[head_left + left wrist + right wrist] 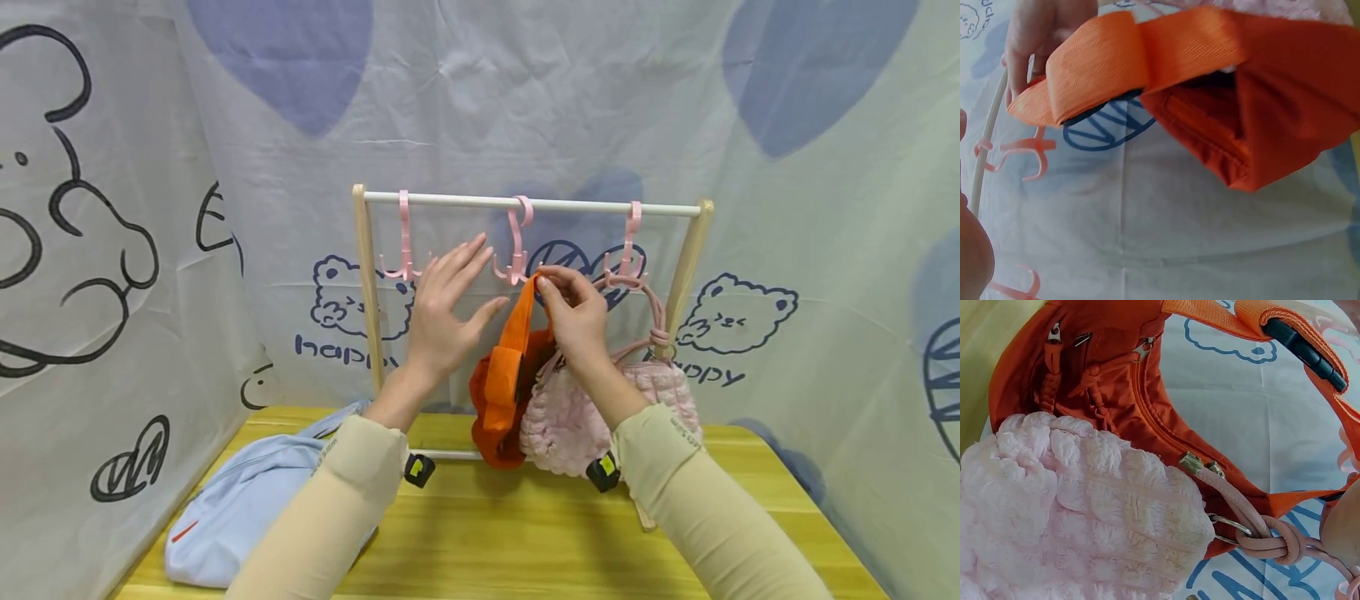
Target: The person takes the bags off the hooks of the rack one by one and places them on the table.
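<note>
My right hand (577, 312) pinches the top of the orange strap (517, 325) just beneath the middle pink hook (517, 250). From that strap hangs an orange bag (1297, 106), its front showing zippers in the right wrist view. A black buckle (1300, 353) is on the strap. Whether the strap sits on a hook prong cannot be told. My left hand (446, 312) is raised left of the strap, fingers straight, holding nothing. A pink puffy bag (566, 425) hangs by its knotted cord from the right pink hook (626, 250), partly behind my right forearm.
A wooden rack with a white rail (457, 200) stands on the yellow wood-grain table (480, 533). The left pink hook (406, 242) carries nothing. A light blue bag (232, 508) lies at the table's left. Printed cloth (465, 100) hangs behind the rack.
</note>
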A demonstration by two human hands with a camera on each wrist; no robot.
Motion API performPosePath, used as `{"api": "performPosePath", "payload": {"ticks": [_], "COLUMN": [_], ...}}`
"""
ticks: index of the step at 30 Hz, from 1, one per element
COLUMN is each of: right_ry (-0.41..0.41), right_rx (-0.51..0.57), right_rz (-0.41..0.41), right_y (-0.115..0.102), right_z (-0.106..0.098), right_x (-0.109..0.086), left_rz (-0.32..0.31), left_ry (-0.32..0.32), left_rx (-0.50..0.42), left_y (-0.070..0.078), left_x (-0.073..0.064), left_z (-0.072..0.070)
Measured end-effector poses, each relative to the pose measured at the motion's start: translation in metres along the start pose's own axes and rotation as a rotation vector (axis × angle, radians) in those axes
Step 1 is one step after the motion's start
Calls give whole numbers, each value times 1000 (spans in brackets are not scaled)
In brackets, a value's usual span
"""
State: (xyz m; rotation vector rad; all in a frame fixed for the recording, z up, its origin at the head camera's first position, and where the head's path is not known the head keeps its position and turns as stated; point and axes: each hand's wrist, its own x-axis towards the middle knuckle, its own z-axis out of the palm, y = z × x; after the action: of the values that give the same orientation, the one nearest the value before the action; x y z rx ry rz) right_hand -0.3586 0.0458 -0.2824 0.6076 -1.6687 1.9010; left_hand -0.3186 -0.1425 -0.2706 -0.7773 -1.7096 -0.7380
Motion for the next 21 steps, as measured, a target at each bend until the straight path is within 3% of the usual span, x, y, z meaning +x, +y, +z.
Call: {"api": "performPosePath", "payload": {"ticks": [9,21], "right_ry": [10,25], "right_rx": [-20,-24], "right_rz": [1,25], "right_y": [3,4], "right_z": [1,2], "right_x": [-1,-3], "left_rz": [-2,-80], "left_ry": [23,44], "left_rx": [-53,-58], "left_y": [14,23], "left_x": [-43,-112], "left_z": [2,7]}}
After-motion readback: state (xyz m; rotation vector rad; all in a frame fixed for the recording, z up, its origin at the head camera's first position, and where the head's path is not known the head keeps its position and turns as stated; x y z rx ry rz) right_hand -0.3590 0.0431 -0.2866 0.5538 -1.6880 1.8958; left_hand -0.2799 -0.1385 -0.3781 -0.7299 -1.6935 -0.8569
